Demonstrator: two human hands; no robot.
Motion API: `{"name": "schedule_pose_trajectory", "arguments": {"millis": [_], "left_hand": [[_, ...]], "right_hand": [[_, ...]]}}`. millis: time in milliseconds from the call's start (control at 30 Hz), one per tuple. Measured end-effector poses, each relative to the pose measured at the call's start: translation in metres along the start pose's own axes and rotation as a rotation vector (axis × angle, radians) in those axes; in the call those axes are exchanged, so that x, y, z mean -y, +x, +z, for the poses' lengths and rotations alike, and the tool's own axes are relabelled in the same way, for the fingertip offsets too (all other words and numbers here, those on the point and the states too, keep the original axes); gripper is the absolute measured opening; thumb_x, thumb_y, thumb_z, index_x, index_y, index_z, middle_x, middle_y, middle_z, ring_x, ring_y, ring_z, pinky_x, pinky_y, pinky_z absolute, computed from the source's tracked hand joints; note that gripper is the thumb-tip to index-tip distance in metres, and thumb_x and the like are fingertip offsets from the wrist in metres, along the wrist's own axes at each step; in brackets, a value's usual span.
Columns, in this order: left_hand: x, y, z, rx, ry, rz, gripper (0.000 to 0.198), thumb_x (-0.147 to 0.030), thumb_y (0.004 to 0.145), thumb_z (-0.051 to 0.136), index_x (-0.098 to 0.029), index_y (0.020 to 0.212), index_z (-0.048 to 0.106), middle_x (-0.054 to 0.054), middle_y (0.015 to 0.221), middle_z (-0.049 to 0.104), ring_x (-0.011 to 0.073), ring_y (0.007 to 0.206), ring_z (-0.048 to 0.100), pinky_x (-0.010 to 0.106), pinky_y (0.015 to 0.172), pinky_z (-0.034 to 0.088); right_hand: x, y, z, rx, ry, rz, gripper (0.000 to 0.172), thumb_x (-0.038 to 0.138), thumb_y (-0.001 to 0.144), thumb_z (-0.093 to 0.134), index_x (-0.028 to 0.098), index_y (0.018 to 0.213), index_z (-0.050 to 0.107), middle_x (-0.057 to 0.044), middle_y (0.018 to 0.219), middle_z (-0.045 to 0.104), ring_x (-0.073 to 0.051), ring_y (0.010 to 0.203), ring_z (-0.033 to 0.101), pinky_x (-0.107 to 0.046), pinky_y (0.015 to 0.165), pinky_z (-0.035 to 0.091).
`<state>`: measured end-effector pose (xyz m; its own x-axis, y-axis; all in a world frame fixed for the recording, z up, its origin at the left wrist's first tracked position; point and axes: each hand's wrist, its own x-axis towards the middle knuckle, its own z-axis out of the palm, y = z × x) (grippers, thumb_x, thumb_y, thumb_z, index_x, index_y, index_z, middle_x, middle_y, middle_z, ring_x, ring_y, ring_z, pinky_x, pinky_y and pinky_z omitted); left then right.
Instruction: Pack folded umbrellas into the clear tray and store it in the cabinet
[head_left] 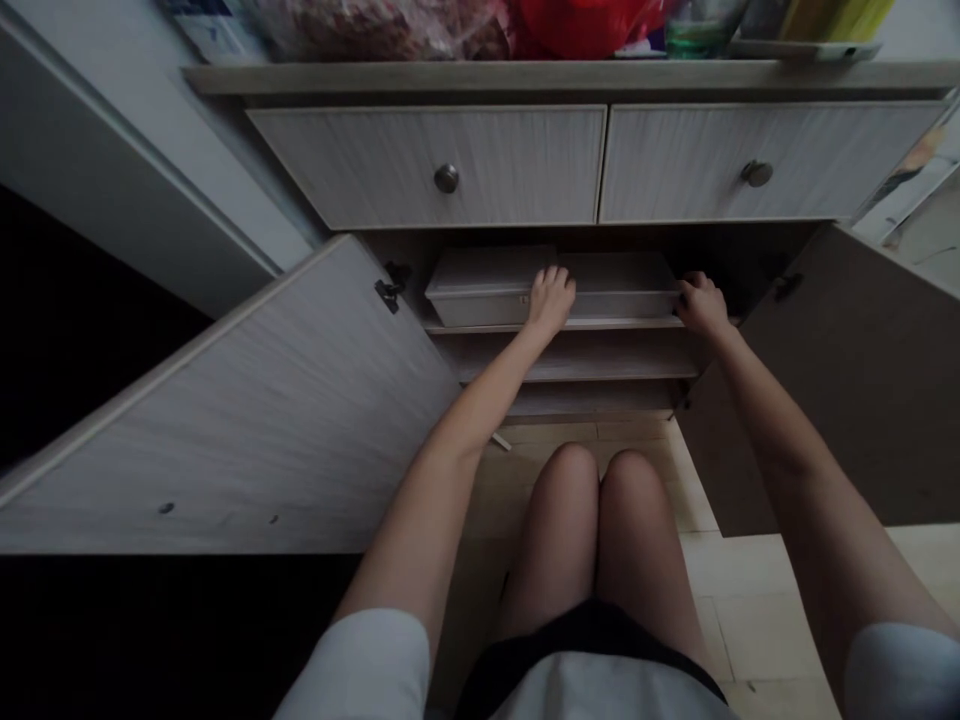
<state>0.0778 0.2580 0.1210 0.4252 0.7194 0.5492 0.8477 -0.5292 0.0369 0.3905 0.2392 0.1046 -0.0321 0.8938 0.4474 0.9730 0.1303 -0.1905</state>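
A long pale lidded box (480,285) lies on the upper shelf (585,326) inside an open low cabinet. My left hand (550,298) rests on the box's front edge near its middle, fingers curled over the lid. Over at the box's right end, my right hand (699,302) has its fingers wrapped round the corner. Both arms reach forward from my crouched body, and my knees (600,480) are just below the cabinet.
The left cabinet door (225,420) swings wide open toward me; the right door (840,380) is open too. Two shut drawers with round knobs (446,178) sit above. Bags and bottles (585,25) crowd the cabinet top. A lower shelf (577,360) and tiled floor (750,600) lie below.
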Motion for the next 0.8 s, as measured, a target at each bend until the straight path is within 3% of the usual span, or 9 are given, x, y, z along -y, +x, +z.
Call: {"name": "schedule_pose_trajectory", "arguments": {"millis": [133,233,367,500,633,800], "left_hand": [[0.007,0.017,0.019,0.034,-0.025,0.029,0.038,-0.007,0.092,0.038,-0.006,0.095,0.076,0.024,0.111,0.069,0.0341,0.120,0.056,0.056,0.109,0.035],[0.008,0.020,0.024,0.027,-0.025,0.050,0.039,-0.005,0.090,0.038,-0.008,0.094,0.077,0.023,0.106,0.070,0.0327,0.118,0.056,0.055,0.110,0.035],[0.002,0.024,0.016,0.084,0.002,0.037,0.038,-0.006,0.093,0.037,-0.005,0.096,0.075,0.025,0.112,0.067,0.0325,0.121,0.056,0.052,0.110,0.033],[-0.008,0.021,-0.004,0.084,0.008,0.059,0.038,-0.007,0.096,0.034,-0.007,0.103,0.072,0.023,0.117,0.066,0.0300,0.123,0.055,0.049,0.110,0.034],[-0.021,-0.008,-0.031,0.029,-0.004,0.109,0.034,-0.016,0.101,0.037,-0.012,0.106,0.070,0.019,0.117,0.067,0.0294,0.123,0.055,0.049,0.108,0.037],[-0.036,-0.082,-0.064,-0.081,-0.030,0.151,0.030,-0.025,0.103,0.040,-0.018,0.107,0.070,0.014,0.116,0.070,0.0277,0.124,0.056,0.047,0.107,0.037]], "right_hand": [[-0.006,0.013,0.006,0.121,-0.085,0.005,0.030,0.023,0.094,0.055,0.015,0.118,0.071,-0.021,0.128,0.059,-0.033,0.110,0.059,-0.045,0.088,0.047],[-0.009,0.017,0.008,0.118,-0.103,0.006,0.028,0.021,0.094,0.052,0.015,0.112,0.073,-0.019,0.123,0.062,-0.030,0.101,0.062,-0.040,0.083,0.048],[-0.011,0.016,0.005,0.065,-0.107,0.030,0.029,0.021,0.096,0.047,0.015,0.108,0.073,-0.017,0.125,0.061,-0.025,0.093,0.064,-0.036,0.077,0.047],[-0.011,0.000,-0.016,-0.031,-0.062,0.050,0.031,0.024,0.098,0.044,0.015,0.106,0.071,-0.016,0.128,0.060,-0.024,0.092,0.063,-0.035,0.076,0.046],[-0.009,-0.039,-0.050,-0.086,-0.069,0.028,0.027,0.026,0.097,0.048,0.014,0.104,0.071,-0.016,0.132,0.060,-0.024,0.095,0.062,-0.035,0.077,0.046],[0.001,-0.120,-0.079,-0.137,-0.041,-0.107,0.029,0.034,0.100,0.046,0.018,0.099,0.071,-0.016,0.131,0.062,-0.025,0.101,0.062,-0.036,0.077,0.045]]}}
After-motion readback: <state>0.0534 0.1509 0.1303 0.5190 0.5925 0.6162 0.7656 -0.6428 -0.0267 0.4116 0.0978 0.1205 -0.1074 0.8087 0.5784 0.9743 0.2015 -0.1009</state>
